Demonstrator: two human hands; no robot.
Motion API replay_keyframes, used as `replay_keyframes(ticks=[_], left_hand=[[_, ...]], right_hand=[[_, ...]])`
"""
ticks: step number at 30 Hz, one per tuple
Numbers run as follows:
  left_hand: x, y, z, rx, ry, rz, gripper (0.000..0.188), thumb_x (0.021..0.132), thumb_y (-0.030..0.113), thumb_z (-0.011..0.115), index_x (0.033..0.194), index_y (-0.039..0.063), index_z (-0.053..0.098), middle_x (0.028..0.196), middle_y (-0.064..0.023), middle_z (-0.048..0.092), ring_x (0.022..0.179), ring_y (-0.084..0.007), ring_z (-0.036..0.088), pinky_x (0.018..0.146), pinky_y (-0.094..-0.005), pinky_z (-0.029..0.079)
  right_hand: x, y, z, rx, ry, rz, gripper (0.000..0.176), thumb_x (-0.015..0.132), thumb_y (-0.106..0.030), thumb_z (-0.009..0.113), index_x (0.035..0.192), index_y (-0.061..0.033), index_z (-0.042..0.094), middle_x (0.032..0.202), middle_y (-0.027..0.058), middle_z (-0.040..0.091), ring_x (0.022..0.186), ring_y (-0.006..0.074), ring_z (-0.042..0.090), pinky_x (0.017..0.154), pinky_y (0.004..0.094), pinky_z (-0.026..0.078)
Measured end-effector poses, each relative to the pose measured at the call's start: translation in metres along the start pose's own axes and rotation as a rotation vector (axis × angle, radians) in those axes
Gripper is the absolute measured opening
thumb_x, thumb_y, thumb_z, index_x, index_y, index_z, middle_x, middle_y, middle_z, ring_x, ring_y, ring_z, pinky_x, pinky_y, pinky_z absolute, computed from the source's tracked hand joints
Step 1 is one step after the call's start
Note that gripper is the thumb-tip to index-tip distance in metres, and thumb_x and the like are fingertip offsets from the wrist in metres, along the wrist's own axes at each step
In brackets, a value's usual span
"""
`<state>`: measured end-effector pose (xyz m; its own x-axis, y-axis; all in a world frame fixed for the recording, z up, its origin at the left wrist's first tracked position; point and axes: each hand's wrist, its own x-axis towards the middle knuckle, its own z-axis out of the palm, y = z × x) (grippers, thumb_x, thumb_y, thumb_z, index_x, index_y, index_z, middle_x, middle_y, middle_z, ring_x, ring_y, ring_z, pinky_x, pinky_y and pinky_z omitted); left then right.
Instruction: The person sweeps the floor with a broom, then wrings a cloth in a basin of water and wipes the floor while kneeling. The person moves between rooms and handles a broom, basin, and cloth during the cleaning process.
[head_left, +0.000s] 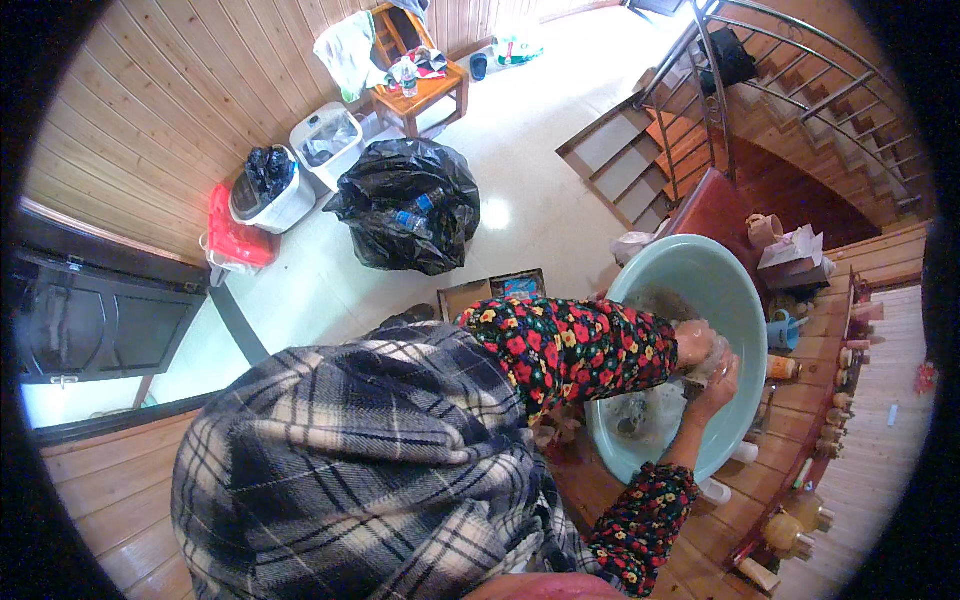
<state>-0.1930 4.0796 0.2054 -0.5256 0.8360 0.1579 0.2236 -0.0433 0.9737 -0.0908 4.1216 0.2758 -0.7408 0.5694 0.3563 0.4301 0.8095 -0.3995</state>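
Note:
A large pale green plastic basin (739, 300) lies before me with sudsy, murky water (641, 416) in it. My left hand (694, 342) and my right hand (720, 384) meet above the water, inside the basin. Between them is a wet, pale, crumpled cloth (705, 367), squeezed in the fingers of both hands. The fingers cover most of the cloth, so its shape cannot be made out. Floral sleeves (577, 345) cover both my forearms, and the wrists are bare.
Cups, a tissue box (791, 255) and a light blue jug (784, 330) stand beyond the basin. Bottles line a shelf (836, 420) along the wall. A black garbage bag (409, 206), foot tubs (330, 142) and a wooden chair (420, 90) are on the floor. Metal railings (705, 97) edge a stairwell.

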Motion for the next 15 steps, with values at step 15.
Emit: replay_keyframes(ticks=[15], left_hand=[[0.006,0.01,-0.003,0.068,-0.323,0.111,0.052,0.087,0.049,0.053,0.095,0.001,0.07,0.095,-0.0222,0.068,0.092,-0.0389,0.064,0.083,-0.0452,0.05]], right_hand=[[-0.025,0.024,0.016,-0.37,-0.902,0.043,0.052,0.074,-0.027,0.075,0.114,0.0017,0.059,0.097,0.0194,0.065,0.085,0.03,0.065,0.074,0.0406,0.052]])
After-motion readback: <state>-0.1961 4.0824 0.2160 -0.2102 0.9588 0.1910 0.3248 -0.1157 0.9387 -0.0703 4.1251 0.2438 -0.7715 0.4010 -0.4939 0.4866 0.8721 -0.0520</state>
